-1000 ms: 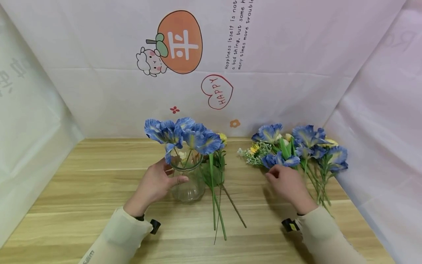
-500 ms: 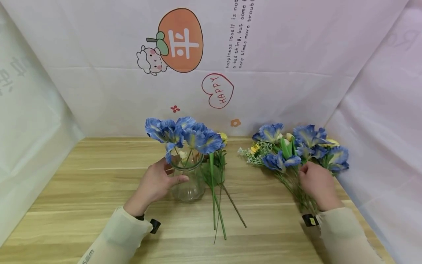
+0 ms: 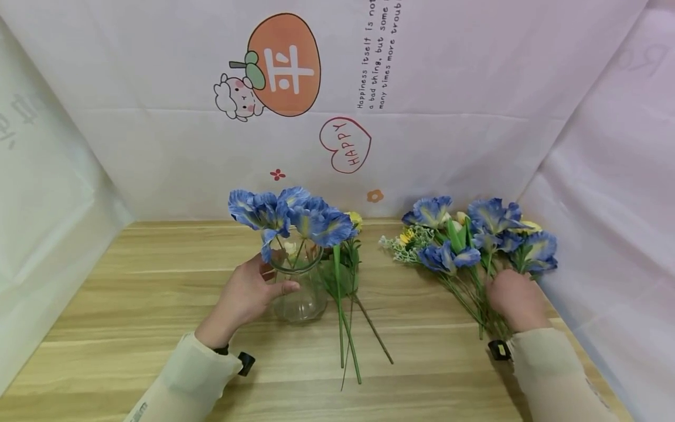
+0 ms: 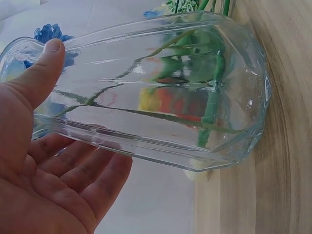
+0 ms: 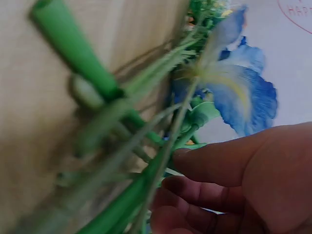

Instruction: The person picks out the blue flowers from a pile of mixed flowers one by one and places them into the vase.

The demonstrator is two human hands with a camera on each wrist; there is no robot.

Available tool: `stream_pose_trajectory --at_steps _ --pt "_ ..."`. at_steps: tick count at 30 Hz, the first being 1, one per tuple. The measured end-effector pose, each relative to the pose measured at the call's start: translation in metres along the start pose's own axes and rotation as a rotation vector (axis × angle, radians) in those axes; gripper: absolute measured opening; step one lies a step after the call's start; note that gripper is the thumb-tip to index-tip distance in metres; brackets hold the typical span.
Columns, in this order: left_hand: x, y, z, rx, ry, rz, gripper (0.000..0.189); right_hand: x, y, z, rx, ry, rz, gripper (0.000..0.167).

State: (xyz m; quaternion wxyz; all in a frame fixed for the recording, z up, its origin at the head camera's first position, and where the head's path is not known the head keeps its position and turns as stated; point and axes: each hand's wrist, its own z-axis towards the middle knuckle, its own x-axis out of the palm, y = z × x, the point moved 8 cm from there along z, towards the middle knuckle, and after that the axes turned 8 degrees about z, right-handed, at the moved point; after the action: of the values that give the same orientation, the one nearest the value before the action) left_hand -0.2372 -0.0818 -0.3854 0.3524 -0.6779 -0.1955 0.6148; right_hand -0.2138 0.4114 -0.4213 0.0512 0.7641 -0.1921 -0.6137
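Note:
My left hand (image 3: 250,293) holds a clear glass vase (image 3: 300,302) near its neck, thumb on one side and fingers on the other, as the left wrist view also shows. Blue irises (image 3: 295,214) stand in the vase, their thin stems (image 4: 117,109) crossing inside the glass. At the right, my right hand (image 3: 517,299) is among the stems of a loose pile of artificial flowers. In the right wrist view its thumb (image 5: 214,156) and curled fingers pinch at a green stem (image 5: 161,168), just below a blue iris (image 5: 243,92). The fingertips are partly hidden behind the stems.
Right of the vase lie a few long-stemmed flowers, with a yellow bloom (image 3: 355,220) at the back. The right pile also has blue irises (image 3: 448,258), a yellow flower with pale sprigs (image 3: 407,237) and pale buds. A white printed cloth (image 3: 448,146) stands behind the wooden table (image 3: 174,281).
My right hand has moved right from the front of the pile's left iris to the stems, then slightly down among them. The left hand and vase have stayed in place.

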Motion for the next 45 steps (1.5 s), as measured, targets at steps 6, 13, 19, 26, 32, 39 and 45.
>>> stream_pose_trajectory --at_steps 6,13,19,26,32,39,45 --pt "0.001 0.001 -0.001 -0.004 0.003 -0.004 0.084 0.001 -0.003 0.009 0.019 0.006 -0.021 0.051" --pt "0.0 0.0 -0.001 0.003 -0.002 -0.011 0.082 0.002 -0.011 0.017 0.025 0.001 0.005 0.049" --pt "0.0 0.0 -0.002 0.0 0.004 -0.003 0.088 0.004 -0.015 0.018 0.013 -0.028 0.028 0.047" --pt "-0.001 -0.001 -0.002 0.003 0.0 -0.004 0.088 -0.01 -0.011 0.007 0.002 -0.136 0.104 0.048" --pt "-0.001 0.0 -0.003 0.004 -0.002 -0.012 0.085 -0.034 -0.011 -0.002 0.017 -0.285 0.156 0.039" --pt "0.0 0.0 -0.004 -0.008 0.001 0.008 0.084 -0.052 -0.001 -0.013 0.043 -0.412 0.179 0.039" --pt "0.002 -0.009 -0.007 -0.002 0.031 0.124 0.08 -0.069 0.057 -0.046 -0.177 -0.646 0.254 0.03"
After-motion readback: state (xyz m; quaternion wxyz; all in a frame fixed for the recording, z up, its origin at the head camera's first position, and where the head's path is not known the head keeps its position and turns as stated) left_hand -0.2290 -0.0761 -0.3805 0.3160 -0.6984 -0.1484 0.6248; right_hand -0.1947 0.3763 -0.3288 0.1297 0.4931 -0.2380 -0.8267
